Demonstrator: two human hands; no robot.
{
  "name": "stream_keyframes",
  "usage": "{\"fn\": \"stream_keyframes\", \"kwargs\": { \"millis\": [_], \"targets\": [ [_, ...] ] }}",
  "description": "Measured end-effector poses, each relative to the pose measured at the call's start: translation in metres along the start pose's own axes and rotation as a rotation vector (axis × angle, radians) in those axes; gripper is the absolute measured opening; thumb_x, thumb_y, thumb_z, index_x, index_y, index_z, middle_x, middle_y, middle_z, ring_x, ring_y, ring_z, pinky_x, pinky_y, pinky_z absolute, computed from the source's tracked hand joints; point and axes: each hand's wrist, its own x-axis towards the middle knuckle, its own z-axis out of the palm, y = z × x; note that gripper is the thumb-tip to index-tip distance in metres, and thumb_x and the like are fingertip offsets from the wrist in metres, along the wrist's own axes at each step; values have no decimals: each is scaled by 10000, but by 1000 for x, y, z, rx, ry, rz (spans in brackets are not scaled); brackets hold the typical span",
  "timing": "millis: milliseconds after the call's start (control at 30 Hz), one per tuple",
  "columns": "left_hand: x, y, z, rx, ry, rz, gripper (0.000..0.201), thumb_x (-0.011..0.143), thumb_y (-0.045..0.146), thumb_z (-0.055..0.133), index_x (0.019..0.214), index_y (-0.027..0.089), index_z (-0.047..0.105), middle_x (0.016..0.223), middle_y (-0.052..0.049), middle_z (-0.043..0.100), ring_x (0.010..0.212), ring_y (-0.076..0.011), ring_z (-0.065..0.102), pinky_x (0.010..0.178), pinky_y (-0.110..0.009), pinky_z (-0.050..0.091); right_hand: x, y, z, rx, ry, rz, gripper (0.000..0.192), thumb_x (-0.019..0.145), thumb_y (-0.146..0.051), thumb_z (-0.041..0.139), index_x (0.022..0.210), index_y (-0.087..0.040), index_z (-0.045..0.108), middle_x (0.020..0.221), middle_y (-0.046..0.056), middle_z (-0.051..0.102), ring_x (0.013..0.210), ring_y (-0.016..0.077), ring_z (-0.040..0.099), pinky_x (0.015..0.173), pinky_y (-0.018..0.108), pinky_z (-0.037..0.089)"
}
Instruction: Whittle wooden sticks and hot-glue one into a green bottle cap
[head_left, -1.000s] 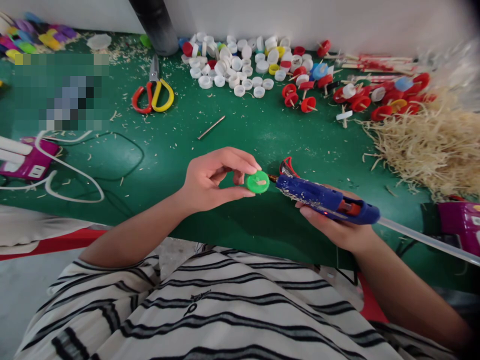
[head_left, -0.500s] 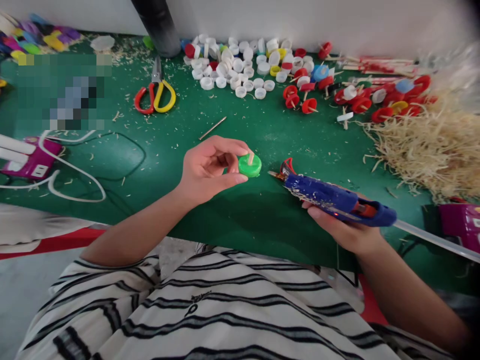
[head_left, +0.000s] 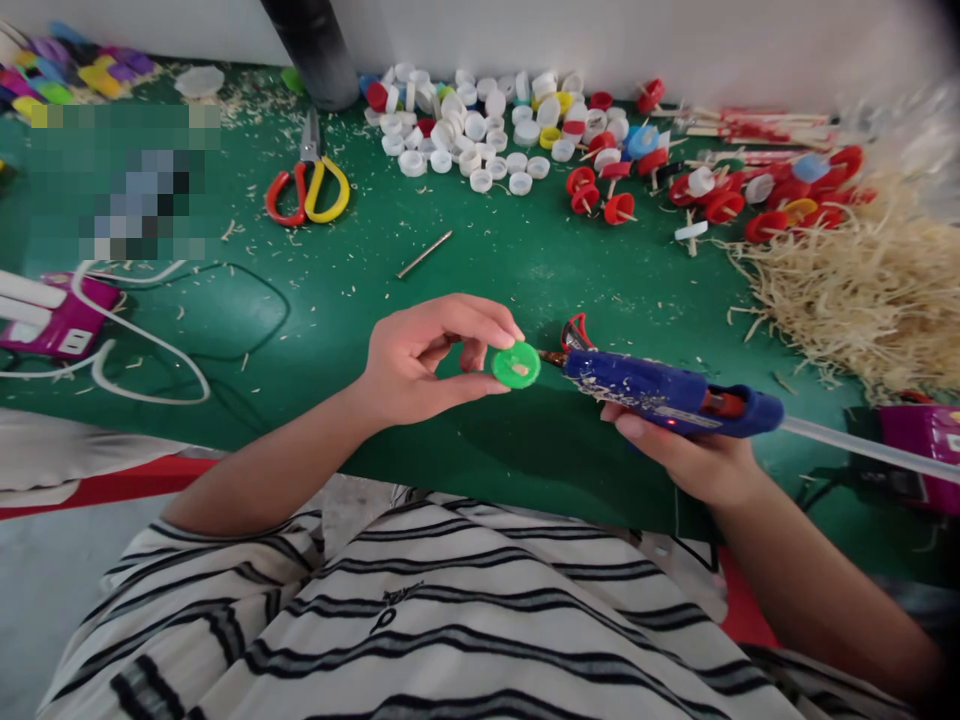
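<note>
My left hand (head_left: 431, 360) pinches a green bottle cap (head_left: 507, 374) at its rim between thumb and fingers. A short wooden stick (head_left: 520, 370) stands in the middle of the cap, its end pointing toward me. In my right hand (head_left: 686, 455) is a blue hot glue gun (head_left: 637, 385), lying nearly level with its nozzle to the left. The nozzle tip is right at the cap's right edge; whether they touch I cannot tell. A red light glows on the gun's side, and a clear glue stick (head_left: 862, 447) sticks out of its back.
Scissors (head_left: 308, 190) and a thin metal rod (head_left: 424, 254) lie beyond my hands. Many white caps (head_left: 472, 125) and red caps with sticks (head_left: 724, 207) are heaped at the back. Wood shavings (head_left: 847, 290) pile up at right. A purple power block with white cables (head_left: 64, 315) sits at left.
My left hand has moved slightly right and toward me, tilting the cap so the stick now points at me. The glue gun has shifted a little left, closing the gap to the cap.
</note>
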Motion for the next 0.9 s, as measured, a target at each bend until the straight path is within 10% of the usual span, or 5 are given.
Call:
{"fn": "stream_keyframes", "kwargs": {
  "millis": [267, 900],
  "targets": [
    [-1, -3, 1, 4, -35, 12, 388, 872, 207, 884, 1233, 262, 753, 1176, -79, 813, 810, -111, 746, 600, -219, 610, -9, 15, -6, 74, 68, -2, 91, 933, -343, 835, 998, -398, 869, 936, -37, 839, 833, 159, 778, 768, 274, 647],
    [3, 10, 5, 420, -45, 323, 289, 868, 151, 875, 1118, 182, 734, 1101, -71, 844, 991, -156, 831, 843, -238, 704, 6, 0, 6, 314, -78, 261, 257, 901, -506, 834, 893, -252, 795, 728, 10, 655, 534, 116, 503, 485, 290, 411]
  ]
}}
